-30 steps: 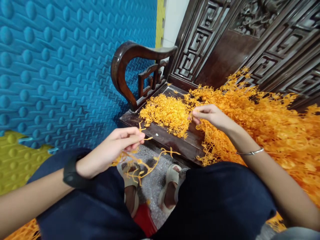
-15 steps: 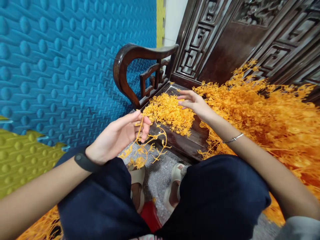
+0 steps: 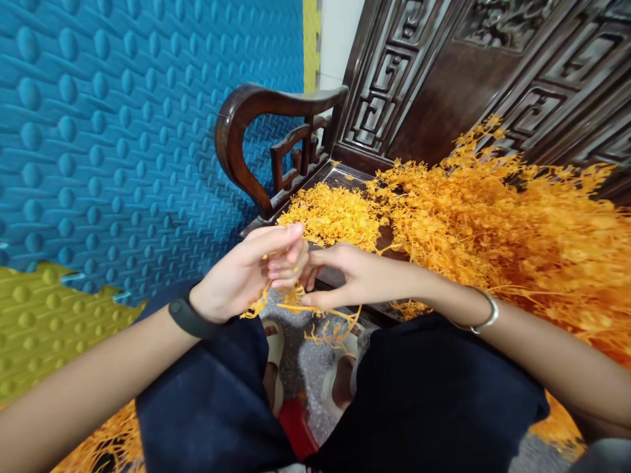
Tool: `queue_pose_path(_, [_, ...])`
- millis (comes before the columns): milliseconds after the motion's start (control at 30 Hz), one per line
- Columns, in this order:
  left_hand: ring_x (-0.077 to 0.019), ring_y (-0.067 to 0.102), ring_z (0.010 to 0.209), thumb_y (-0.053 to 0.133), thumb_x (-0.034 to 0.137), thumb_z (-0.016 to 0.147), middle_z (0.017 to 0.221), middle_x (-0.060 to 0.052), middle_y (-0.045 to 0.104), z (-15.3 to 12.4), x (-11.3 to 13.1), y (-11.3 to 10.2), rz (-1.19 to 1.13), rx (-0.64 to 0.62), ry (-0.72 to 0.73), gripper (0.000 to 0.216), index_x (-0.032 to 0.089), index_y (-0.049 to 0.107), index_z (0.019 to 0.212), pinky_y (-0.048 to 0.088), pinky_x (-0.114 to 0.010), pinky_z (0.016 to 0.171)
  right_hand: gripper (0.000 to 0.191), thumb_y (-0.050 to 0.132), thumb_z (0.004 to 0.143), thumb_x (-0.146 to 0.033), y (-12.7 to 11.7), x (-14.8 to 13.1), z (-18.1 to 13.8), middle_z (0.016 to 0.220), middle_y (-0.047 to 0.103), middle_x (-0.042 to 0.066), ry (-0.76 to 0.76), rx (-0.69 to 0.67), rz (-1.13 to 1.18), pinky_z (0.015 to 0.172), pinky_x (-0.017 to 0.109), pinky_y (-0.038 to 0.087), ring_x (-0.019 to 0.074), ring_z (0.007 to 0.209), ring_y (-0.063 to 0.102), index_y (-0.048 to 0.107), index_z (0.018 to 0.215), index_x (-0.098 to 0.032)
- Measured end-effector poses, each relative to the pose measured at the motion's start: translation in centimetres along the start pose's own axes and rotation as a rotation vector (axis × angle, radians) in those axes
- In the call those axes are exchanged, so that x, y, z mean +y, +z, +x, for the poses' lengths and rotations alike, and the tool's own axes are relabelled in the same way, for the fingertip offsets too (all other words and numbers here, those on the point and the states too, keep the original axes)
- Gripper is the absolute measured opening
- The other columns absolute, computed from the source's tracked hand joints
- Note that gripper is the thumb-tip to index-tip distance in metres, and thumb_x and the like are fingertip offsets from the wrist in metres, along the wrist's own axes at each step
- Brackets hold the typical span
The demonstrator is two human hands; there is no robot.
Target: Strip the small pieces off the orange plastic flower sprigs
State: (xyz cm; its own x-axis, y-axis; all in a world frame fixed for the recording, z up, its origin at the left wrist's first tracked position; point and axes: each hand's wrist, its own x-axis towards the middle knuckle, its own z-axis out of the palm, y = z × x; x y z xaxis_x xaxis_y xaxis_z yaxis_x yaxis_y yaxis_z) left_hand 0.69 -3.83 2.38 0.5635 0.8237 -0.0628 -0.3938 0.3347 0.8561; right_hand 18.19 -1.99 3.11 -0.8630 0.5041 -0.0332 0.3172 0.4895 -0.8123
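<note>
My left hand (image 3: 241,266), with a dark band on its wrist, is closed around a thin, branching orange plastic-looking sprig (image 3: 342,316). Its strands dangle below the fingers, over the floor between my knees. My right hand (image 3: 357,272), wearing a silver bangle, meets the left fingertips and pinches the same orange strands; the exact pinch point is partly hidden. Just beyond both hands, a low pile of small orange pieces (image 3: 330,213) lies on the dark wooden seat (image 3: 340,174).
A large heap of tangled orange sprigs (image 3: 483,223) spreads along the right. The carved armrest (image 3: 227,125) and backrest (image 3: 453,85) stand behind. Blue foam matting (image 3: 123,144) is at the left, with more orange strands (image 3: 106,437) at the lower left. Something red (image 3: 297,427) sits between my feet.
My right hand has come from above the small pile down and left to my left hand, closing on the sprig. The left fingers have curled tighter and the hand has shifted slightly right.
</note>
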Motion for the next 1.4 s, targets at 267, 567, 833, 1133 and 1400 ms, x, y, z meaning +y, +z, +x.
queue_pose_path(267, [-0.0069, 0.022, 0.044, 0.06, 0.034, 0.08, 0.048, 0.005, 0.023, 0.4, -0.3, 0.1, 0.032, 0.017, 0.007, 0.037, 0.016, 0.044, 0.051, 0.022, -0.022, 0.042, 0.021, 0.054, 0.086, -0.029, 0.3, 0.5, -0.2, 0.069, 0.058, 0.001, 0.041, 0.12, -0.149, 0.062, 0.024, 0.04, 0.0093, 0.063, 0.049, 0.062, 0.083, -0.01])
queue_pose_path(567, [-0.007, 0.019, 0.046, 0.047, 0.029, 0.088, 0.049, 0.005, 0.02, -0.4, -1.1, 0.4, 0.077, 0.049, -0.094, 0.041, 0.016, 0.034, 0.051, 0.024, -0.02, 0.045, 0.033, 0.053, 0.087, -0.027, -0.7, 0.7, -1.5, 0.05, 0.039, -0.006, 0.046, 0.014, -0.103, 0.051, 0.019, 0.028, 0.0031, 0.049, 0.035, 0.053, 0.058, -0.012])
queue_pose_path(833, [-0.0061, 0.019, 0.045, 0.051, 0.032, 0.086, 0.052, 0.005, 0.02, -1.6, -0.5, -1.2, 0.093, 0.23, -0.141, 0.04, 0.016, 0.035, 0.054, 0.02, -0.018, 0.04, 0.025, 0.059, 0.082, -0.034, -3.9, 3.0, -4.6, 0.066, 0.064, 0.003, 0.222, 0.304, -0.016, 0.058, 0.023, 0.043, 0.0098, 0.062, 0.057, 0.065, 0.069, -0.013])
queue_pose_path(1133, [-0.0082, 0.04, 0.049, 0.044, 0.034, 0.089, 0.056, 0.002, 0.038, -0.8, -0.6, -0.3, -0.017, 0.131, -0.085, 0.033, 0.016, 0.055, 0.063, 0.04, -0.021, 0.051, 0.016, 0.061, 0.081, -0.031, -4.2, 3.5, -2.2, 0.07, 0.062, 0.003, 0.214, 1.048, -0.115, 0.063, 0.028, 0.048, 0.0122, 0.067, 0.061, 0.066, 0.081, -0.016])
queue_pose_path(1400, [-0.0189, 0.063, 0.088, 0.047, 0.023, 0.085, 0.086, -0.007, 0.067, 0.1, -1.2, 0.5, 0.045, 0.121, 0.087, 0.024, 0.012, 0.064, 0.098, 0.046, -0.032, 0.086, 0.027, 0.05, 0.087, -0.034, -8.4, 7.6, -0.1, 0.065, 0.06, 0.004, 0.39, 1.119, 0.013, 0.049, 0.023, 0.044, 0.0076, 0.049, 0.055, 0.059, 0.072, -0.014])
